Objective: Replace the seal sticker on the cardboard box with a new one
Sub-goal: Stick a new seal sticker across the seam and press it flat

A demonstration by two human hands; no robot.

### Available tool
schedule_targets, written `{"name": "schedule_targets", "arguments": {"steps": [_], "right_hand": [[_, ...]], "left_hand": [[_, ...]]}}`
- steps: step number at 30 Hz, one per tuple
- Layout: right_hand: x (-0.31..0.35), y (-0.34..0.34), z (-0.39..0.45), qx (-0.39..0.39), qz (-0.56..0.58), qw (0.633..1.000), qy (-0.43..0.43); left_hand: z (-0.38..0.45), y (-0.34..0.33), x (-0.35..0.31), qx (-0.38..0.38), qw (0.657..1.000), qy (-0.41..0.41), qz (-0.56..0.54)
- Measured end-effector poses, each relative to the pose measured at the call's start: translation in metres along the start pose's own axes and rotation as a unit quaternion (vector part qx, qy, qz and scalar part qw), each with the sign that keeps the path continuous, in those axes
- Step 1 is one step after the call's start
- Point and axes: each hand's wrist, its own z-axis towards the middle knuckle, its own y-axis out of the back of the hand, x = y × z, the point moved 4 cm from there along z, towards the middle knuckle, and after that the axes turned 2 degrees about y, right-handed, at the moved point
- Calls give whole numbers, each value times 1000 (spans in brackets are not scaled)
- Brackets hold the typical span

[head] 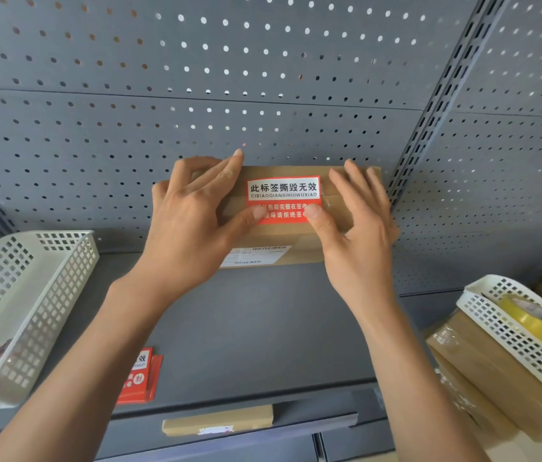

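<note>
**Seal sticker under both thumbs**

At frame centre we see the cardboard box [296, 235] on the grey shelf [246, 328]. Left hand [193, 225] and right hand [359, 225], fingers spread flat, grasp nothing; both thumbs press the red seal sticker [283, 195].

A grey metal pegboard wall [229, 78] rises behind the grip, its round holes letting spots of light through, brightest straight above it. To the right of the grip a slotted upright [436, 105] runs diagonally, with a second perforated panel [513, 161] beyond. Below and toward the viewer lies a flat grey shelf [246, 328] with a raised front lip [263, 418]. Lighting is even and soft, without hard shadows.
</note>
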Motion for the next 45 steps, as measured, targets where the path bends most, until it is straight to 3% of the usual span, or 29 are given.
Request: {"name": "schedule_targets", "arguments": {"steps": [7, 13, 21, 45], "right_hand": [[-9, 8, 0, 19, 5, 999, 25], [-4, 19, 6, 9, 7, 1000, 17], [6, -1, 10, 6, -162, 987, -25], [-2, 8, 11, -5, -92, 995, -35]], "left_hand": [[-1, 1, 3, 5, 1000, -14, 14], [1, 3, -5, -15, 999, 41, -33], [0, -2, -6, -55, 994, 88, 32], [0, 0, -2, -26, 997, 78, -12]]}}
